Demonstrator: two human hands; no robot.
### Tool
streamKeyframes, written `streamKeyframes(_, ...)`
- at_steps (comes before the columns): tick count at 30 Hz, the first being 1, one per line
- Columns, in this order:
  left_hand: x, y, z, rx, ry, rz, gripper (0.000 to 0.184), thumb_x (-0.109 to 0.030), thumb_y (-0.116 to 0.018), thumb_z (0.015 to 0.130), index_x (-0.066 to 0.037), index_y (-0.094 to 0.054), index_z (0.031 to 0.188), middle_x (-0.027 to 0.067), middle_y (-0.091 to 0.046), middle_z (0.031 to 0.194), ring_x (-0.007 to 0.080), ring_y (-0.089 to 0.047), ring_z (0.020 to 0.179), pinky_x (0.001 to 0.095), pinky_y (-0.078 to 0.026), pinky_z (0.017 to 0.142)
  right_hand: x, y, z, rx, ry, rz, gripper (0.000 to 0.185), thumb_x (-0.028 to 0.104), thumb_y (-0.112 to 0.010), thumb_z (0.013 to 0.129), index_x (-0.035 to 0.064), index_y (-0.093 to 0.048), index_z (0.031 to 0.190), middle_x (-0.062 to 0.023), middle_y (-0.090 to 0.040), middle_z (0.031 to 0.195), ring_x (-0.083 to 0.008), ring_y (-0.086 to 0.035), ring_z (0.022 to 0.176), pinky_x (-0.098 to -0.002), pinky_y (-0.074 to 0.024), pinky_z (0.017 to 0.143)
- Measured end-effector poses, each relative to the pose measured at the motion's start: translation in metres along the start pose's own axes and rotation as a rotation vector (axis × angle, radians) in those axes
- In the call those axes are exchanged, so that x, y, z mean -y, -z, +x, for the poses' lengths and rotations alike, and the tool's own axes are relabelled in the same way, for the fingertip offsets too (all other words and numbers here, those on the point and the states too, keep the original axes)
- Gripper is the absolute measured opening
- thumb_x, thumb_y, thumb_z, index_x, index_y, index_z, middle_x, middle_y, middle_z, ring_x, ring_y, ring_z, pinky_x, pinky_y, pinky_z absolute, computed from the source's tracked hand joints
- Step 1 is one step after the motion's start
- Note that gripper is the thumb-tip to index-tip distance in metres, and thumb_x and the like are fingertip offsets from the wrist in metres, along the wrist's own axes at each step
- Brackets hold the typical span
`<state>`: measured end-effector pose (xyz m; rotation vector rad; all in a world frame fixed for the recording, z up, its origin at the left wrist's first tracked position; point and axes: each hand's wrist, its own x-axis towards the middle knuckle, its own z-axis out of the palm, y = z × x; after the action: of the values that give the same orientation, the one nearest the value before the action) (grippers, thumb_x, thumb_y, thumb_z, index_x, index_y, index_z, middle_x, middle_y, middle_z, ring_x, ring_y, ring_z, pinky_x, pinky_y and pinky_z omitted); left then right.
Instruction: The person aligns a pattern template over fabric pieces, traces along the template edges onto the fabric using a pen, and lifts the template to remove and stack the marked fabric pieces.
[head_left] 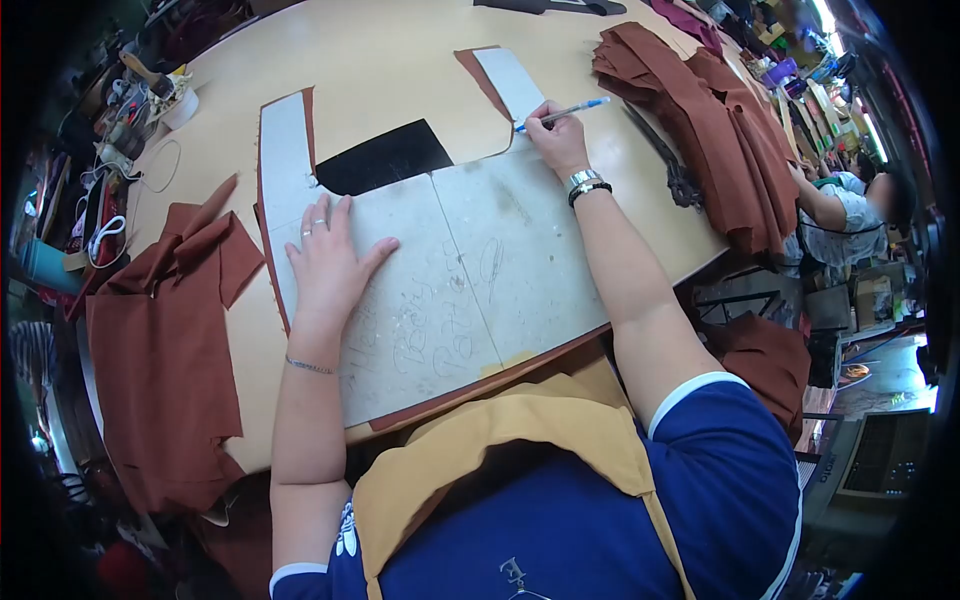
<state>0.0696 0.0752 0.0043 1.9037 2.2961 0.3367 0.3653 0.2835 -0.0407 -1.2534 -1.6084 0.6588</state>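
My right hand (560,140) is closed around a ballpoint pen (585,108). The pen's tip meets the inner edge of a pale grey pattern template (480,230), where one of its two upright strips begins. Pencilled writing and a dividing line mark the template's face. Flat on its left part lies my left hand (332,255), fingers spread. Brown fabric (483,85) shows from beneath the template along several edges. A black piece (385,158) lies between the two strips.
Brown cut fabric (165,350) lies at the left, with another brown pile (705,130) at the right. Dark scissors (665,160) rest beside that pile. A white tub with a brush (180,105) stands at the far left. Another person (845,215) sits at the right.
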Motion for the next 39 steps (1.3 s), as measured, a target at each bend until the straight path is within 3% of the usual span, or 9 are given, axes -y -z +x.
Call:
streamKeyframes(8,0.009,-0.009,0.002,-0.037,-0.02,0.046,0.092,-0.068,-0.062,0.076,-0.013,-0.036,0.146,0.0188,-0.026,0.152,0.0365,-0.021,0.143,0.069,-0.019,0.107,-0.001,0.003,0.003,0.035,-0.019,-0.035,0.015,0.018,-0.064,0.08,0.0024,-0.062,0.079,0.0,-0.06,0.064,-0.0074,-0.052,0.055,-0.0254,-0.0432,0.053)
streamKeyframes(12,0.012,-0.007,-0.001,-0.015,-0.015,0.056,0.095,-0.073,-0.059,0.074,-0.017,-0.035,0.147,0.0187,-0.023,0.154,0.0385,-0.018,0.144,0.0704,-0.014,0.107,0.013,0.023,-0.006,-0.042,-0.209,0.454,0.02,0.018,-0.06,0.09,-0.0004,-0.06,0.099,-0.0038,-0.066,0.079,-0.0081,-0.057,0.064,-0.0237,-0.047,0.057)
streamKeyframes(14,0.01,-0.003,-0.011,0.02,-0.005,0.063,0.096,-0.074,-0.059,0.074,-0.017,-0.036,0.147,0.0179,-0.021,0.155,0.0387,-0.017,0.144,0.0709,-0.014,0.107,0.014,0.043,-0.02,-0.043,-0.191,0.334,0.022,0.02,-0.061,0.09,0.0007,-0.063,0.101,-0.0064,-0.068,0.082,-0.0104,-0.061,0.071,-0.0251,-0.0489,0.063)
streamKeyframes(18,0.012,0.003,-0.038,0.006,-0.037,0.13,0.096,-0.074,-0.06,0.072,-0.014,-0.039,0.144,0.0166,-0.02,0.156,0.0374,-0.015,0.145,0.0705,-0.015,0.107,0.025,0.087,-0.067,0.088,0.054,-0.467,0.024,0.022,-0.066,0.087,0.0036,-0.065,0.102,-0.0108,-0.069,0.086,-0.0156,-0.065,0.081,-0.0292,-0.0506,0.077)
streamKeyframes(23,0.019,-0.009,-0.038,-0.016,-0.056,0.013,0.103,-0.076,-0.062,0.067,-0.007,-0.041,0.141,0.0175,-0.02,0.156,0.0375,-0.01,0.146,0.07,-0.009,0.108,0.015,0.098,-0.088,0.129,-0.115,-0.234,0.031,0.019,-0.072,0.083,0.0015,-0.065,0.107,-0.0075,-0.069,0.092,-0.0139,-0.064,0.084,-0.027,-0.0501,0.079)
streamKeyframes(30,0.016,0.006,-0.012,-0.016,-0.04,0.046,0.096,-0.074,-0.065,0.066,-0.006,-0.048,0.131,0.015,-0.034,0.149,0.034,-0.022,0.142,0.0682,-0.013,0.109,0.025,0.107,-0.078,0.19,-0.265,-0.007,0.041,0.027,-0.07,0.087,0.0007,-0.062,0.118,-0.005,-0.067,0.098,-0.0122,-0.061,0.091,-0.0247,-0.0484,0.082)
streamKeyframes(33,0.019,0.007,0.002,-0.072,-0.045,0.011,0.092,-0.072,-0.067,0.067,-0.006,-0.05,0.129,0.0123,-0.038,0.146,0.031,-0.027,0.14,0.0651,-0.017,0.11,0.021,0.093,-0.073,-0.076,0.054,-0.141,0.038,0.03,-0.062,0.093,0.0016,-0.064,0.118,-0.0042,-0.066,0.096,-0.0112,-0.06,0.089,-0.0229,-0.047,0.079)
streamKeyframes(36,0.025,-0.008,0.009,-0.154,-0.066,0.011,0.087,-0.069,-0.067,0.07,-0.006,-0.052,0.128,0.011,-0.041,0.145,0.0293,-0.03,0.139,0.0622,-0.019,0.111,0.044,0.078,-0.075,0.065,-0.157,0.244,0.037,0.032,-0.054,0.098,0.0013,-0.067,0.114,-0.0064,-0.067,0.097,-0.0102,-0.06,0.087,-0.0228,-0.0469,0.077)
streamKeyframes(39,0.028,-0.016,0.006,-0.234,-0.092,0.018,0.082,-0.067,-0.066,0.072,-0.006,-0.054,0.126,0.0106,-0.045,0.141,0.0296,-0.033,0.137,0.061,-0.021,0.11,0.059,0.033,-0.073,0.203,-0.035,0.359,0.032,0.028,-0.058,0.096,0.001,-0.069,0.11,-0.0076,-0.068,0.098,-0.0098,-0.06,0.087,-0.0231,-0.0477,0.078)
